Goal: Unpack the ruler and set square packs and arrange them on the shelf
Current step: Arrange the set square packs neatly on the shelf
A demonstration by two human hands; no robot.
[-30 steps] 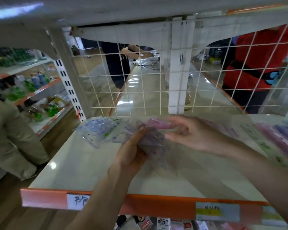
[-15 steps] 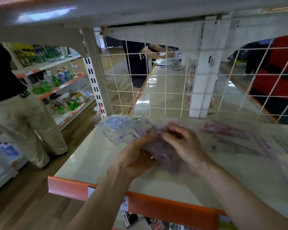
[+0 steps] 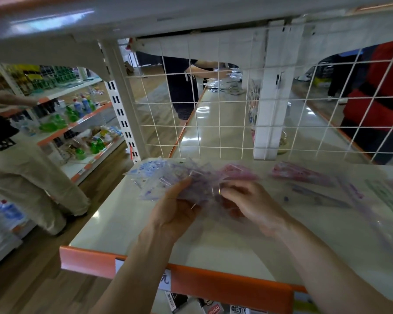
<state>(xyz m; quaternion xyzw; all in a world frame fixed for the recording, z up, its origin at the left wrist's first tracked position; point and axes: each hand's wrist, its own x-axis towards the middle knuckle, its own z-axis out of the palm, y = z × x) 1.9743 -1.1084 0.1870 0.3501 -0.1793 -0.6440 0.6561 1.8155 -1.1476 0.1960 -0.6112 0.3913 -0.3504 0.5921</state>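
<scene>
Holding a fanned bundle of clear plastic packs [image 3: 168, 180], printed in purple and blue, just above the cream metal shelf [image 3: 123, 225], the left hand [image 3: 179, 214] clamps its near end. The thumb is on top and the other fingers are hidden beneath. The right hand [image 3: 252, 205] curls its fingers onto the bundle's near edge, seemingly pinching one pack, though blur hides the exact grip. The packs look light, flat and fairly stiff, with slick film likely to slide apart, so gripping the short end seems wise. Their long axes run from the hands toward the shelf's back left corner. More pink, purple and green packs [image 3: 304, 177] lie flat to the right.
</scene>
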